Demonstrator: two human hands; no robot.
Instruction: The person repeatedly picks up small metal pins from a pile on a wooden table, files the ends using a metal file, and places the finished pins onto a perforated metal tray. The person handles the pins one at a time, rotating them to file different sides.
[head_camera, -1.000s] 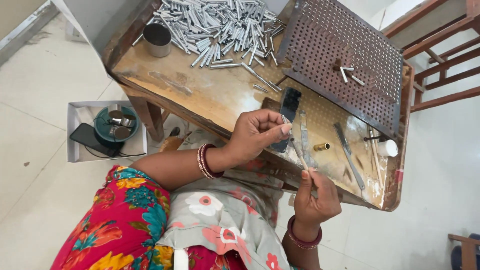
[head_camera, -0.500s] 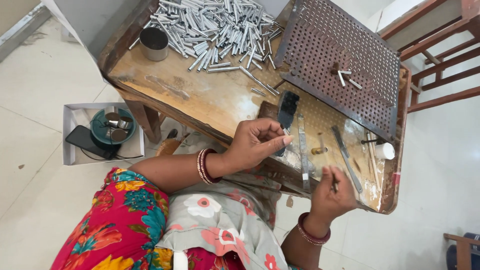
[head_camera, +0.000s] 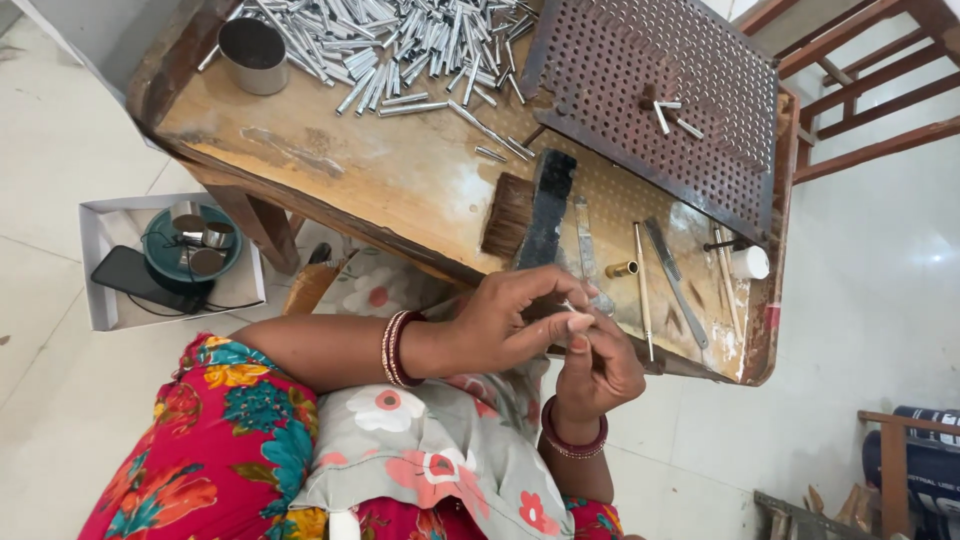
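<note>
My left hand (head_camera: 505, 322), with red bangles on the wrist, reaches in from the left. It pinches a small silvery metal tube (head_camera: 571, 307) at its fingertips, just over the near edge of the worn wooden workbench (head_camera: 330, 170). My right hand (head_camera: 603, 372) comes up from below and meets the left, its thumb and fingers closed on the same small piece. What lies inside the right palm is hidden. A dark flat brush (head_camera: 528, 212) lies on the bench just beyond the hands.
A heap of short metal tubes (head_camera: 400, 40) and a metal cup (head_camera: 252, 55) sit at the far end, beside a perforated metal plate (head_camera: 650, 95). Thin files and rods (head_camera: 660, 285) lie to the right. An open box (head_camera: 105, 290) with a bowl and phone stands on the floor.
My right hand has moved left from the bench's right corner to join the left hand. The left hand has dropped slightly toward the near edge.
</note>
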